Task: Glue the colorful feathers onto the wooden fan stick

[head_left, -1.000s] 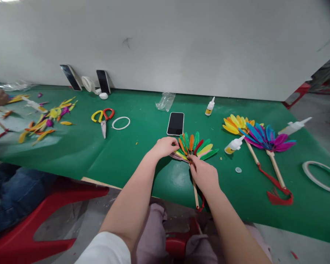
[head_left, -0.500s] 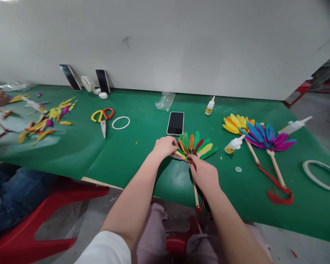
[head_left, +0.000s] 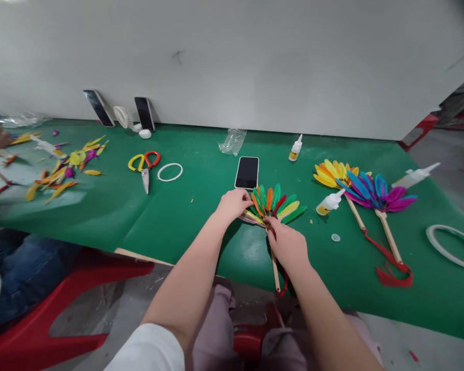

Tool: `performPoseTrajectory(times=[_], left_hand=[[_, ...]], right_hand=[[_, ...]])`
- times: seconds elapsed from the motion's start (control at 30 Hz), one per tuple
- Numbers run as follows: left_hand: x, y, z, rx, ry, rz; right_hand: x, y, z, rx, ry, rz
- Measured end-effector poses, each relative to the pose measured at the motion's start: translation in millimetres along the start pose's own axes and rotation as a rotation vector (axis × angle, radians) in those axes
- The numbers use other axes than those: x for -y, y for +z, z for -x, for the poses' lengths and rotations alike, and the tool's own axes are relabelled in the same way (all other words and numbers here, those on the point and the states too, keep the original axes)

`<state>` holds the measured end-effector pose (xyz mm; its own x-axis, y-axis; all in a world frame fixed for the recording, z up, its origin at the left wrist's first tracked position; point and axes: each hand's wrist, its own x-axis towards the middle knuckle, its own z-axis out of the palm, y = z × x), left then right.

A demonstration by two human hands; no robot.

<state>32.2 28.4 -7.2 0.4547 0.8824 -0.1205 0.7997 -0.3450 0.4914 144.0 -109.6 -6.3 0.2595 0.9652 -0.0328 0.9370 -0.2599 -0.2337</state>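
So the left hand (head_left: 234, 203) is bending its thumb and fingertips in nearly together at the left edge of the fan (head_left: 270, 202); can't tell if it's actually pinching a feather or just touching. Fan's lying on the green table (head_left: 174, 221) right in front of the person, phone (head_left: 247, 173) just beyond it, handle pointing back at them. Right hand (head_left: 290, 245) is curling shut on the spot where the quills are meeting the handle.

My take: that right-hand pinch is the anchor, so it should be pressing the quill ends flat while the left is spacing the feathers evenly. Touching lightly near the base beats tugging tips, imo; tugging could be twisting a quill loose.

Containers: left bottle (head_left: 48, 147) is lying among loose feathers (head_left: 71, 162). Clear bag (head_left: 232, 141) is sitting crumpled by the wall; can't make out any contents. Far bottle (head_left: 295, 149) is standing, near bottle (head_left: 330, 203) is leaning in this view, right bottle (head_left: 415, 176) is tilting behind the blue-purple fan (head_left: 379, 193). Probably glue, going by the nozzles, but no fill levels are showing.
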Motion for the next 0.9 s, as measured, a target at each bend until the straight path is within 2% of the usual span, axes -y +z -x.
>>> performPoseTrajectory(times=[0.27, 0.9], left_hand=[[-2.3, -2.0, 2.0, 0.005, 0.025, 0.069], [-0.4, 5.3, -3.1, -0.052, 0.055, 0.047]], right_hand=[[-0.3, 1.0, 0.9, -0.038, 0.02, 0.011], [-1.2, 1.2, 1.2, -0.015, -0.012, 0.023]])
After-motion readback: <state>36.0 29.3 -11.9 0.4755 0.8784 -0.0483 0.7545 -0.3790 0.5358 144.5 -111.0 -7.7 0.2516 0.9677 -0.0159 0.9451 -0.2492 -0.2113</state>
